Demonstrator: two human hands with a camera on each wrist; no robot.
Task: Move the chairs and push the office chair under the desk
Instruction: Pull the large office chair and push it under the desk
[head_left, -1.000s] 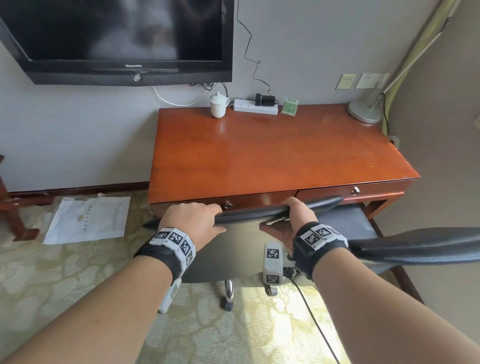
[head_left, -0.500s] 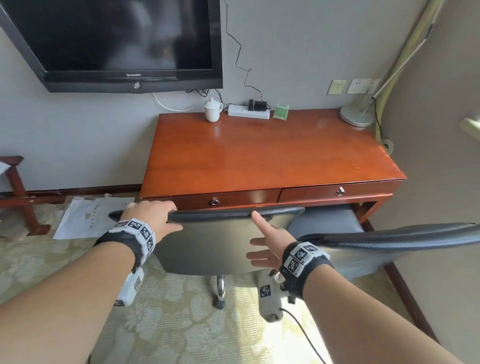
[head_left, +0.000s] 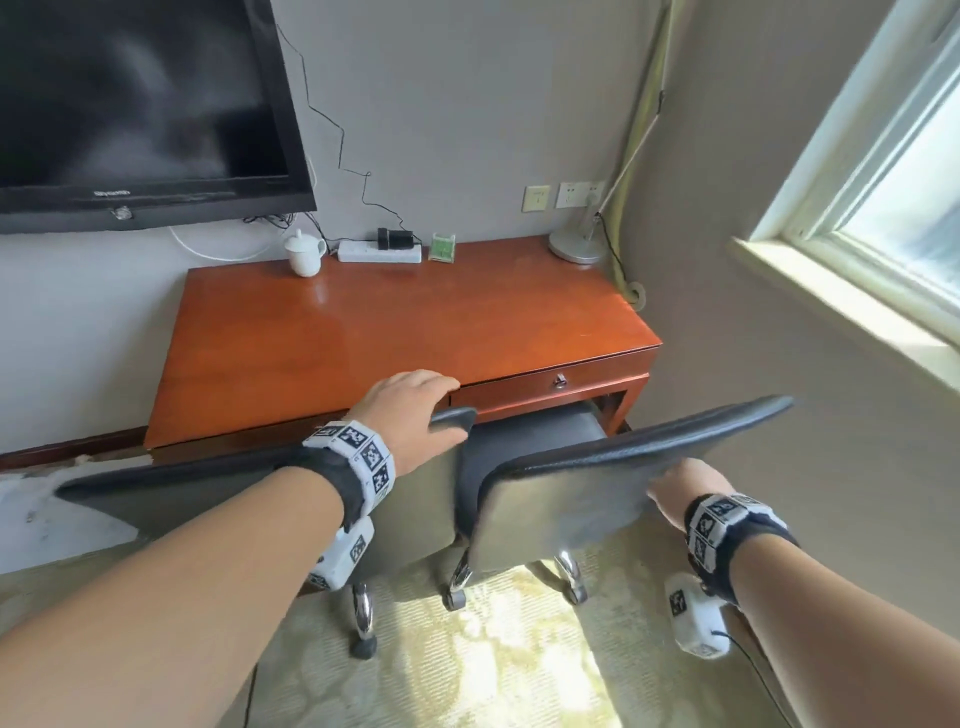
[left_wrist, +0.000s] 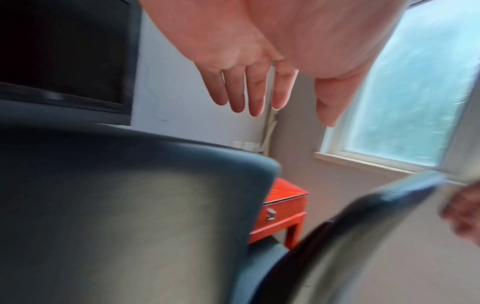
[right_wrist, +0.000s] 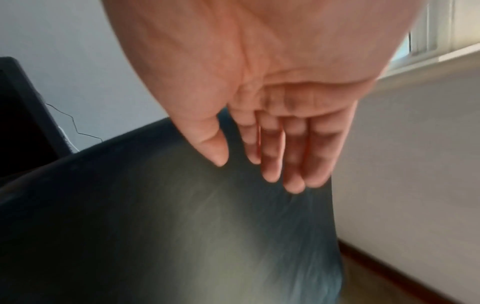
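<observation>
Walls: pale grey, wall-mounted television (head_left: 130, 114) at left, sockets (head_left: 563, 196) near corner.
Floor: patterned beige carpet (head_left: 493, 670), sunlit patch.
Window (head_left: 893, 171): right wall, white frame, bright daylight.

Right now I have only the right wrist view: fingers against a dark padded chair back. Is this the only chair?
Observer: No. The head view shows two black padded chairs. The right hand touches the right-hand chair, and a left-hand chair stands beside it.
Operator: Where is the left hand?
Observer: The left hand lies over the left-hand chair's top corner, fingers straight.
Operator: And the desk?
Observer: The red-brown wooden desk is directly ahead of both chairs, against the wall.
</observation>
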